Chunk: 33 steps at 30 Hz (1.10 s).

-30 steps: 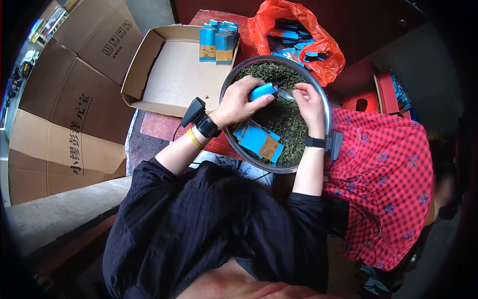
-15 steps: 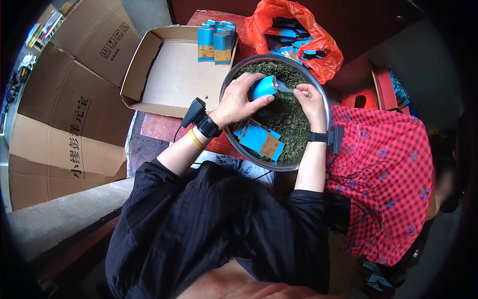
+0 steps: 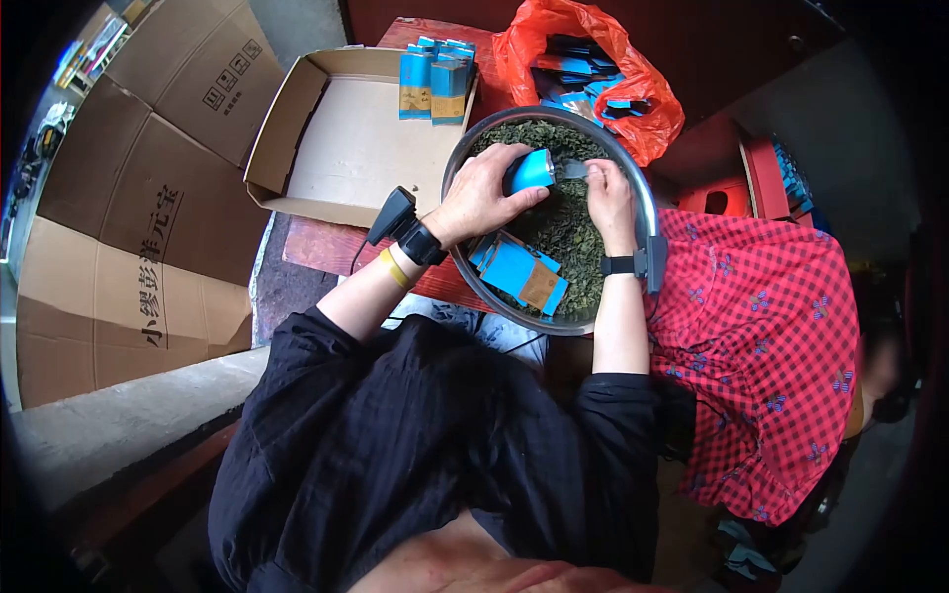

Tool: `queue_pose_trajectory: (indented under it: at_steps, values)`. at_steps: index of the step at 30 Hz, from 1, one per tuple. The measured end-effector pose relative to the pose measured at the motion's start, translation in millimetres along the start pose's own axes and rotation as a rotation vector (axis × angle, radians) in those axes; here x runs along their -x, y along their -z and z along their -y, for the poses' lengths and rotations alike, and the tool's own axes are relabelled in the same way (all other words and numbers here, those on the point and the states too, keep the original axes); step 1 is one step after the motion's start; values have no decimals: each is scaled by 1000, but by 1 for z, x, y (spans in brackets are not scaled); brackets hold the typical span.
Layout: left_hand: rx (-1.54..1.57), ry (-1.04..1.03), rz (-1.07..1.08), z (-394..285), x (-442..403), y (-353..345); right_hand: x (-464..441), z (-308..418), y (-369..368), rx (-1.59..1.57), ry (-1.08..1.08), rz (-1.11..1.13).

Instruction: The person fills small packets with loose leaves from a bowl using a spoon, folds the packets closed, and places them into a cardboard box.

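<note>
Single head-worn camera, wide-angle; looks forward, steeply down past wearer's torso (image 3: 425, 455) onto nearby bowl (image 3: 648, 198).

The carton tray (image 3: 341, 148) offers broad bare room to the left, ending at the blue packets (image 3: 432, 84) in its far right corner; its wall and the rim of the basin (image 3: 649, 193) stand before the left hand (image 3: 484, 193). The red bag (image 3: 649, 109) crowds the basin's far right side, checked cloth (image 3: 761, 346) its near right. Loose packets (image 3: 514, 272) block the near left, leaving open leaves (image 3: 585, 259) towards the right hand (image 3: 611, 206)
</note>
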<state>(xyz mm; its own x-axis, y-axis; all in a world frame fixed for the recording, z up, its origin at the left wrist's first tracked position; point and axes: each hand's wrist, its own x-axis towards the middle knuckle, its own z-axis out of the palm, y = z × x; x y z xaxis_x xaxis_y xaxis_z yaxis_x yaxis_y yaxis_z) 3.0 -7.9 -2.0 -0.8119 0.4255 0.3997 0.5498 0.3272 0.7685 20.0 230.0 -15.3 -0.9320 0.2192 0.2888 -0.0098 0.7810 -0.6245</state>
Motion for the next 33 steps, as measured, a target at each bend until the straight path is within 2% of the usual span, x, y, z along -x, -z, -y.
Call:
queue_pose_trajectory:
  at_steps: [2, 5, 7, 11, 13, 15, 17, 19, 21, 23, 24, 25, 27, 29, 32, 33]
  values:
    - [5, 4, 5, 1, 0, 0, 0, -3, -15, -395, -86, 176]
    - [30, 11, -6, 2, 0, -2, -1, 1, -12, -513, -215, 207]
    - [38, 17, -24, 0, 1, 0, -3, 7, 0, -595, -352, 151]
    - [19, 51, 14, -2, -1, 1, -4, 4, 16, -726, -291, -105]
    - [13, 39, 34, -1, -1, 0, -2, 10, 19, -818, -274, -104]
    - [-6, 29, 16, -2, 0, -1, 1, 14, 19, -880, -183, 3]
    - [-30, 22, 20, -3, 0, -1, 5, 23, 17, -809, -132, 89]
    - [-55, -8, 6, -3, 0, -2, 11, 34, 14, -680, 64, 134]
    - [-79, -38, -10, -1, 0, -4, 18, 50, 13, -439, 274, 76]
    - [-84, -37, -31, 0, 0, -5, 20, 62, 17, -160, 551, -60]
    - [-87, -37, -29, 0, -1, -4, 20, 68, 19, -115, 629, -158]
    - [-73, -32, -28, -1, -2, -3, 19, 68, 21, -116, 624, -161]
    - [-53, -29, -22, -1, -1, -4, 18, 62, 27, -44, 673, -375]
    - [-85, -44, -21, 0, -1, -4, 18, 53, 34, 4, 509, -424]
    - [-68, -37, -5, 0, -1, -4, 10, 31, 37, 293, 268, -365]
    - [-64, -41, -1, -1, -1, -4, 10, 27, 38, 298, 263, -368]
